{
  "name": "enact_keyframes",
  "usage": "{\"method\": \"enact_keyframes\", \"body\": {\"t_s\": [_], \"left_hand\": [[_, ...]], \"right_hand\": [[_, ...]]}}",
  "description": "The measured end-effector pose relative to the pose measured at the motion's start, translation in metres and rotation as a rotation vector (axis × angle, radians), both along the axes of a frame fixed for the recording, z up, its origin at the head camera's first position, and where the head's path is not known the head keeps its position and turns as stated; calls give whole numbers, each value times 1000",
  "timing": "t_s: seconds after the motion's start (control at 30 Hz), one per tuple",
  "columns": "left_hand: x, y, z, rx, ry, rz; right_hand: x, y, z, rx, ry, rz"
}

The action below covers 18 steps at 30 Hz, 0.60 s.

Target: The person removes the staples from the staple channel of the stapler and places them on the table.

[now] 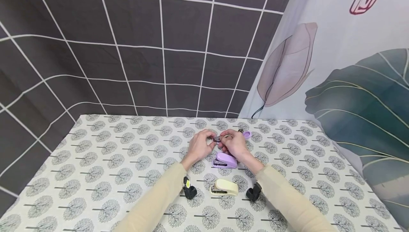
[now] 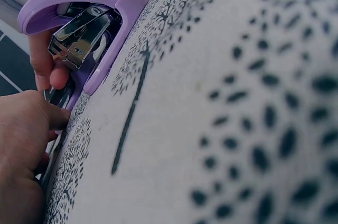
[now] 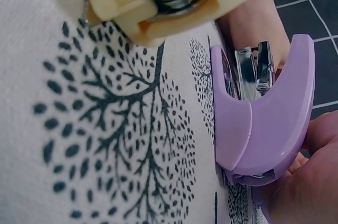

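My left hand [image 1: 199, 146] grips the near end of an opened purple stapler [image 1: 246, 135] between thumb and fingers, at the back of the table. Just to its right, my right hand [image 1: 236, 144] pinches a small grey metal piece [image 1: 218, 139] over that stapler; its exact kind is too small to tell. The right hand hides the stapler's middle. In front of the hands stands a second purple stapler [image 1: 225, 160], its metal magazine [image 2: 82, 36] showing in the left wrist view. Closer to me lies a cream stapler [image 1: 226, 187], large in the right wrist view.
A white cloth with grey tree prints [image 1: 127, 175] covers the table. Behind it hangs a dark curtain [image 1: 137, 65] with white grid lines, and at the right a leaf-patterned curtain [image 1: 287, 72]. Black wrist cameras [image 1: 190, 191] sit on both forearms, beside the cream stapler.
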<state>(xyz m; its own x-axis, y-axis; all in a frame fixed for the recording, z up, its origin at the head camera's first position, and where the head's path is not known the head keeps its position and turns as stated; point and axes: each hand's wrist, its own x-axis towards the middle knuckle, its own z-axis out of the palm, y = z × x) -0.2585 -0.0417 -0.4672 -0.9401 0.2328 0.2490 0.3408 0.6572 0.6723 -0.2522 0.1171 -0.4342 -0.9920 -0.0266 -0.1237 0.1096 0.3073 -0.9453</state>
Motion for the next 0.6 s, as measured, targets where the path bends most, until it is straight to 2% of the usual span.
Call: {"method": "enact_keyframes", "body": {"t_s": [0.27, 0.6], "left_hand": [[0, 0, 0, -10, -9, 9], [0, 0, 0, -3, -11, 5]], "right_hand": [[0, 4, -2, -47, -1, 0], [2, 8, 4, -106, 11, 16]]}}
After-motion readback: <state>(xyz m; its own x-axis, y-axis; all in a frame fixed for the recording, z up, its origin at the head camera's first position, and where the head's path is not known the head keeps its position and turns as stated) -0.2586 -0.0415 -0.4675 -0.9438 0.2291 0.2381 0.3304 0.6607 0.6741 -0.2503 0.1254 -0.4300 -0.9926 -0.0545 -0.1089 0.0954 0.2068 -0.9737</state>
